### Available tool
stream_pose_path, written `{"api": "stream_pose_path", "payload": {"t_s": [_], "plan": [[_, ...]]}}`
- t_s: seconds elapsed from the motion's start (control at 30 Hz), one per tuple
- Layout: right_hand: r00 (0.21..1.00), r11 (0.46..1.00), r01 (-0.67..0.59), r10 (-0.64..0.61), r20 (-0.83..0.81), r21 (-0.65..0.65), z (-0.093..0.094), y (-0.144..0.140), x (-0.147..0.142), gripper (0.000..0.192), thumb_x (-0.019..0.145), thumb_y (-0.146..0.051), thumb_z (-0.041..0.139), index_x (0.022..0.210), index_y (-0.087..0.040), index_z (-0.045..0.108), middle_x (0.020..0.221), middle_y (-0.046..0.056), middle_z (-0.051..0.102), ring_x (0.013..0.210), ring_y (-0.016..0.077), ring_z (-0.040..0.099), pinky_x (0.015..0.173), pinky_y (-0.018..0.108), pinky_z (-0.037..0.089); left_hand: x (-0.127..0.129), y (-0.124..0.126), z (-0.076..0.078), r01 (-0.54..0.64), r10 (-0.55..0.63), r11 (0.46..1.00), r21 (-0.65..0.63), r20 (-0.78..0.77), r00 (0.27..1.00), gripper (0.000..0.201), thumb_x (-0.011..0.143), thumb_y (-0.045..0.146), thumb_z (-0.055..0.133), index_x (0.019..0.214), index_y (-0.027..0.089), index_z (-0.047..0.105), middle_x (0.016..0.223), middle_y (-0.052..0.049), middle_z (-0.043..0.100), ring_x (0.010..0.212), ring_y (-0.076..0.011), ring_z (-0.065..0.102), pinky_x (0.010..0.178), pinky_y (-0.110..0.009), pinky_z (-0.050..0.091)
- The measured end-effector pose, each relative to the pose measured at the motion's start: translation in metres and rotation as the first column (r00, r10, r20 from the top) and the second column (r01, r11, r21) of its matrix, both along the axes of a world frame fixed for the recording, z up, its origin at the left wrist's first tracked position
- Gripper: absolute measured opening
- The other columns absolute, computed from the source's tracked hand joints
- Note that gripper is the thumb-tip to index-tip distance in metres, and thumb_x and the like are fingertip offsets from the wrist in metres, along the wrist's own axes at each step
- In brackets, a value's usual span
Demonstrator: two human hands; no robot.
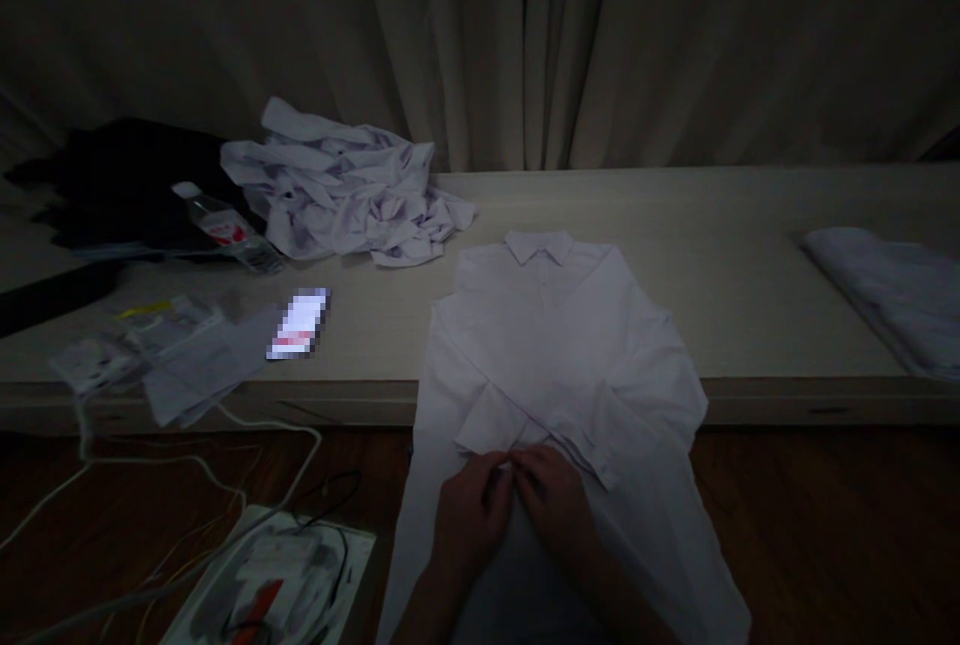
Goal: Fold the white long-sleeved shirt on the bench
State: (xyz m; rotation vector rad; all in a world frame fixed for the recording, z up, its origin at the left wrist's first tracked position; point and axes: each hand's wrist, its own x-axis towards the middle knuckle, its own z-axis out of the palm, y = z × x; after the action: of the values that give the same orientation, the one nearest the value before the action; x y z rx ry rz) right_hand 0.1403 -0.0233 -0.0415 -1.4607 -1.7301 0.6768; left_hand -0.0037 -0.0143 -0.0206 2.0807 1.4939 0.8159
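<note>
A white collared shirt (555, 345) lies flat on the pale table (750, 305), collar away from me, its lower part hanging over the front edge toward me. Both sleeves are folded across the front. My left hand (469, 515) and my right hand (555, 495) meet at the shirt's middle, just below the crossed cuffs, fingers pinching the fabric there. The room is dim, so the exact grip is hard to make out.
A crumpled heap of white garments (345, 185) lies at the back left, with a plastic bottle (225, 230), a lit phone (300, 323), plastic bags (165, 345) and dark cloth (127, 180). Folded white cloth (892, 290) lies at right. Cables (187, 465) and a box (270, 575) are on the floor.
</note>
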Motion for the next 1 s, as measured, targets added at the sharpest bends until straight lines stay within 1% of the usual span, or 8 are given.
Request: {"api": "stream_pose_path", "payload": {"t_s": [0.1,0.2,0.37,0.53,0.7,0.77,0.83,1.0], "plan": [[0.997,0.995,0.018,-0.025,0.068,0.096,-0.004,-0.001,-0.001,0.025,0.084,-0.019,0.05,0.105,-0.022,0.063,0.095,0.007,0.07,0.09,0.0183,0.063,0.081,0.035,0.053,0.001,0.0,-0.002,-0.021,0.022,0.999,0.025,-0.029,0.999,0.018,0.085,0.028,0.049,0.097,0.021,0.06,0.083,-0.001,0.071,0.071,-0.0133,0.067,0.064,-0.024,0.054],[0.999,0.991,0.03,-0.035,0.039,0.133,-0.007,0.0,-0.002,0.023,0.083,-0.019,0.051,0.102,-0.022,0.063,0.095,0.006,0.071,0.089,0.0174,0.064,0.08,0.034,0.054,0.0,0.0,-0.007,-0.017,0.022,0.997,0.076,-0.064,0.998,0.018,0.086,0.023,0.045,0.097,0.021,0.06,0.086,-0.002,0.072,0.076,-0.0141,0.068,0.068,-0.025,0.055],[0.999,0.995,0.025,-0.028,0.029,0.097,-0.007,0.002,0.0,0.022,0.082,-0.019,0.051,0.099,-0.021,0.064,0.091,0.005,0.071,0.085,0.0171,0.064,0.077,0.032,0.053,-0.001,0.001,-0.012,0.017,-0.012,0.996,0.088,-0.064,0.998,0.021,0.087,0.02,0.043,0.101,0.021,0.058,0.091,-0.003,0.072,0.082,-0.0142,0.068,0.072,-0.026,0.055],[0.996,0.998,-0.066,0.066,0.06,0.001,-0.005,0.006,0.007,0.019,0.085,-0.024,0.052,0.097,-0.025,0.067,0.085,0.002,0.071,0.08,0.0155,0.064,0.073,0.03,0.052,-0.002,0.003,-0.012,0.053,-0.046,0.994,0.097,-0.076,0.996,0.025,0.086,0.016,0.04,0.104,0.02,0.058,0.092,-0.004,0.072,0.084,-0.0144,0.068,0.073,-0.025,0.056],[0.987,0.991,-0.117,0.11,0.119,0.06,-0.006,0.007,0.011,0.022,0.086,-0.024,0.049,0.098,-0.026,0.067,0.088,0.004,0.072,0.081,0.0158,0.064,0.072,0.029,0.052,-0.003,0.004,-0.011,0.049,-0.044,0.996,0.076,-0.063,0.997,0.025,0.086,0.016,0.041,0.104,0.02,0.059,0.094,-0.004,0.073,0.085,-0.0139,0.069,0.075,-0.025,0.056],[0.988,0.992,-0.118,0.112,0.108,0.051,-0.007,0.006,0.01,0.022,0.086,-0.022,0.049,0.096,-0.025,0.067,0.088,0.003,0.072,0.081,0.0155,0.064,0.072,0.029,0.052,-0.003,0.004,-0.011,0.05,-0.046,0.997,0.067,-0.059,0.997,0.025,0.086,0.016,0.04,0.102,0.02,0.059,0.092,-0.004,0.073,0.084,-0.0141,0.069,0.074,-0.025,0.056],[0.991,0.995,-0.101,0.099,0.089,0.026,-0.006,0.005,0.007,0.021,0.083,-0.02,0.05,0.096,-0.024,0.066,0.088,0.003,0.071,0.082,0.0157,0.064,0.074,0.03,0.051,-0.003,0.005,-0.01,0.062,-0.058,0.996,0.061,-0.062,0.996,0.025,0.086,0.016,0.04,0.101,0.02,0.059,0.091,-0.003,0.073,0.083,-0.0139,0.069,0.074,-0.025,0.056],[0.993,0.999,0.03,-0.026,0.113,-0.039,0.002,0.001,-0.004,0.023,0.077,-0.015,0.052,0.094,-0.022,0.066,0.091,0.005,0.071,0.084,0.0188,0.064,0.078,0.033,0.051,-0.003,0.004,-0.007,0.087,-0.082,0.994,0.067,-0.075,0.994,0.028,0.084,0.012,0.041,0.101,0.021,0.061,0.092,-0.003,0.074,0.083,-0.0134,0.069,0.076,-0.024,0.056]]}}
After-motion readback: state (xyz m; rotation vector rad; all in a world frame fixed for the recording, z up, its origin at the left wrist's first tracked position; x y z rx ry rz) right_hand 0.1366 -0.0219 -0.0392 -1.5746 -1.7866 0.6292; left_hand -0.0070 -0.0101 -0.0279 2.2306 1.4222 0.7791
